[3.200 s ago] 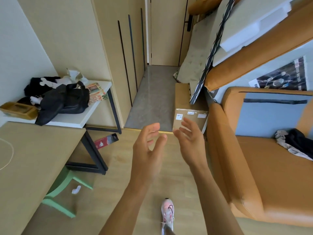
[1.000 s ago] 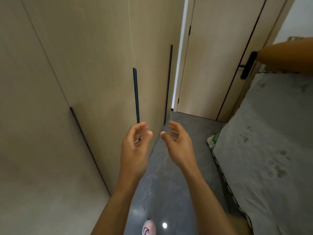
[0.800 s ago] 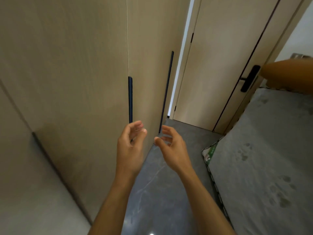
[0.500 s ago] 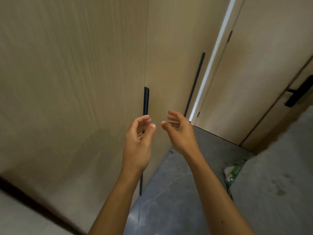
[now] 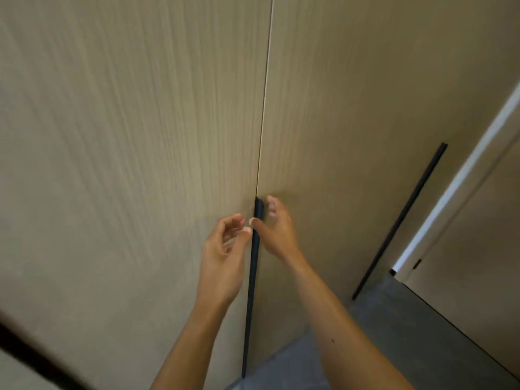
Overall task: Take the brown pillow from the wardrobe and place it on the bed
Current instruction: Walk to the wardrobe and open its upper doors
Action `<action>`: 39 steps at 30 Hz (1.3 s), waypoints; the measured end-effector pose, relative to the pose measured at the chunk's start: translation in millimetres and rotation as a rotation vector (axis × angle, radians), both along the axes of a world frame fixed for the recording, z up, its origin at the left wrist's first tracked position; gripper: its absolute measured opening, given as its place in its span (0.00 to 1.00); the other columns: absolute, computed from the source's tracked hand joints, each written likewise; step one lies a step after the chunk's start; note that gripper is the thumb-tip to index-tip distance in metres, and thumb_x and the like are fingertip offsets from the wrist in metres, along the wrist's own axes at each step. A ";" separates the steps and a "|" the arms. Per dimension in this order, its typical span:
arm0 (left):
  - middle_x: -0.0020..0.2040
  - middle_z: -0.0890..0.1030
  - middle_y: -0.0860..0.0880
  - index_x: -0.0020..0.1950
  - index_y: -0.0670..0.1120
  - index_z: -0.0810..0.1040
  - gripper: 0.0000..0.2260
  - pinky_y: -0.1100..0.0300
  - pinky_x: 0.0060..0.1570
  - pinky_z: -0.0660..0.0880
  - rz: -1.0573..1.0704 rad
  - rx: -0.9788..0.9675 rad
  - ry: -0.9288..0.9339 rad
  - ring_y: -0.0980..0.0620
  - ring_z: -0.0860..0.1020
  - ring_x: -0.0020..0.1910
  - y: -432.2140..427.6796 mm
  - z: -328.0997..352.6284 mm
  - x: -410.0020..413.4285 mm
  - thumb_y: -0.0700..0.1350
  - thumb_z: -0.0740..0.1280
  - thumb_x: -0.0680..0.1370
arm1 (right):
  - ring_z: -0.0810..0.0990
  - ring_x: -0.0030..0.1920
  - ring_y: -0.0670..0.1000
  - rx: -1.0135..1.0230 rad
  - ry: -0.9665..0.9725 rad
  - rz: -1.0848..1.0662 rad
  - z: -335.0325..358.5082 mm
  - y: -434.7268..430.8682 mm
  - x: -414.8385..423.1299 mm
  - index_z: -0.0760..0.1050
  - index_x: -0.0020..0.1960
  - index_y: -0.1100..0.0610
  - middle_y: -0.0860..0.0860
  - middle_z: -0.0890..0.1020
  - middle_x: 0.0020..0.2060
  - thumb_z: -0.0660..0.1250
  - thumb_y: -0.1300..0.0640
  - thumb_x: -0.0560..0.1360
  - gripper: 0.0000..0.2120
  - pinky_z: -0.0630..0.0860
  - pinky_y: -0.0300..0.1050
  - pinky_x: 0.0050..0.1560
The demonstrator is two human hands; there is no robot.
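The wardrobe handle runs vertically. The right hand straddles its top, though I cannot tell whether it has closed. The left hand hovers just left of the handle, loose and empty.

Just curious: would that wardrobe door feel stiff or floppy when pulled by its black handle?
Probably stiff: the door is one tall, flat wooden panel. Its slim, smooth-looking handle may be slippery to pinch.

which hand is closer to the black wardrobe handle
Right. The right hand straddles the top of the black handle, thumb left, fingers right; the left hand hovers just left of it.
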State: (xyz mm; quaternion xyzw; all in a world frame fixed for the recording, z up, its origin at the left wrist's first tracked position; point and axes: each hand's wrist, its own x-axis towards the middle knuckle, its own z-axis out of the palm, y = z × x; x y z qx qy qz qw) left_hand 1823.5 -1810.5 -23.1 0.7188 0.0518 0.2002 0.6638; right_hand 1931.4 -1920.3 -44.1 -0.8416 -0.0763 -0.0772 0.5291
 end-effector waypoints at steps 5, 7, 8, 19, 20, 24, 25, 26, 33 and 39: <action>0.59 0.81 0.61 0.64 0.56 0.78 0.09 0.79 0.50 0.71 0.060 0.038 0.017 0.72 0.77 0.58 -12.8 3.1 -1.0 0.49 0.66 0.84 | 0.75 0.68 0.50 0.008 -0.006 0.071 -3.1 3.2 11.6 0.72 0.74 0.57 0.49 0.77 0.68 0.72 0.54 0.78 0.26 0.74 0.46 0.66; 0.60 0.82 0.60 0.65 0.55 0.78 0.10 0.77 0.51 0.71 0.082 0.055 0.013 0.71 0.77 0.59 -13.4 6.4 -1.9 0.50 0.66 0.84 | 0.76 0.67 0.51 0.024 0.004 0.075 -4.0 4.7 11.4 0.73 0.73 0.57 0.52 0.79 0.66 0.73 0.54 0.78 0.26 0.76 0.49 0.66; 0.60 0.81 0.60 0.65 0.55 0.78 0.10 0.76 0.51 0.71 0.089 0.062 0.008 0.71 0.77 0.59 -13.9 7.6 -2.1 0.50 0.66 0.83 | 0.77 0.66 0.51 0.034 0.008 0.078 -4.5 4.5 10.6 0.73 0.72 0.57 0.52 0.79 0.65 0.73 0.54 0.77 0.25 0.77 0.49 0.65; 0.70 0.77 0.56 0.74 0.52 0.73 0.19 0.60 0.66 0.71 0.004 0.258 -0.055 0.60 0.74 0.68 -38.9 30.2 6.8 0.52 0.65 0.84 | 0.77 0.49 0.32 0.147 -0.056 0.006 -17.7 -46.9 -41.0 0.76 0.56 0.49 0.44 0.81 0.50 0.74 0.63 0.75 0.14 0.72 0.24 0.45; 0.71 0.76 0.55 0.76 0.53 0.71 0.20 0.63 0.66 0.71 -0.032 0.272 -0.072 0.61 0.74 0.69 -44.1 33.2 9.1 0.53 0.64 0.84 | 0.77 0.49 0.31 0.167 -0.071 -0.019 -19.5 -56.9 -50.8 0.75 0.54 0.47 0.43 0.80 0.49 0.74 0.63 0.75 0.15 0.72 0.23 0.45; 0.75 0.70 0.61 0.80 0.56 0.66 0.29 0.76 0.62 0.68 -0.232 0.276 -0.168 0.72 0.70 0.69 -68.9 44.8 11.2 0.64 0.57 0.80 | 0.78 0.52 0.32 0.199 -0.122 -0.138 -25.4 -94.0 -89.2 0.76 0.53 0.46 0.42 0.81 0.48 0.78 0.57 0.74 0.14 0.70 0.21 0.49; 0.76 0.69 0.62 0.81 0.56 0.65 0.31 0.73 0.66 0.67 -0.284 0.277 -0.194 0.71 0.69 0.71 -76.7 47.7 10.3 0.66 0.55 0.79 | 0.78 0.52 0.34 0.205 -0.129 -0.176 -26.5 -102.6 -97.5 0.77 0.52 0.47 0.42 0.82 0.48 0.78 0.55 0.73 0.13 0.70 0.21 0.49; 0.77 0.69 0.61 0.81 0.56 0.64 0.32 0.66 0.71 0.68 -0.340 0.278 -0.219 0.68 0.68 0.73 -86.3 50.4 9.7 0.67 0.55 0.79 | 0.79 0.52 0.36 0.212 -0.140 -0.218 -27.2 -112.0 -105.2 0.77 0.52 0.48 0.43 0.82 0.47 0.78 0.54 0.73 0.13 0.70 0.22 0.49; 0.73 0.61 0.71 0.81 0.55 0.59 0.27 0.82 0.63 0.60 -0.685 0.369 -0.408 0.82 0.57 0.70 -168.0 69.5 4.6 0.62 0.53 0.83 | 0.78 0.44 0.46 0.174 -0.247 -0.524 -28.6 -177.0 -136.6 0.73 0.44 0.42 0.44 0.80 0.40 0.77 0.48 0.70 0.13 0.74 0.36 0.46; 0.82 0.60 0.52 0.83 0.46 0.61 0.33 0.79 0.66 0.60 -0.888 0.371 -0.439 0.76 0.58 0.75 -217.4 73.0 10.7 0.62 0.54 0.82 | 0.80 0.54 0.51 0.103 -0.285 -0.673 -24.3 -224.2 -151.2 0.75 0.53 0.47 0.43 0.81 0.49 0.75 0.53 0.74 0.11 0.75 0.61 0.59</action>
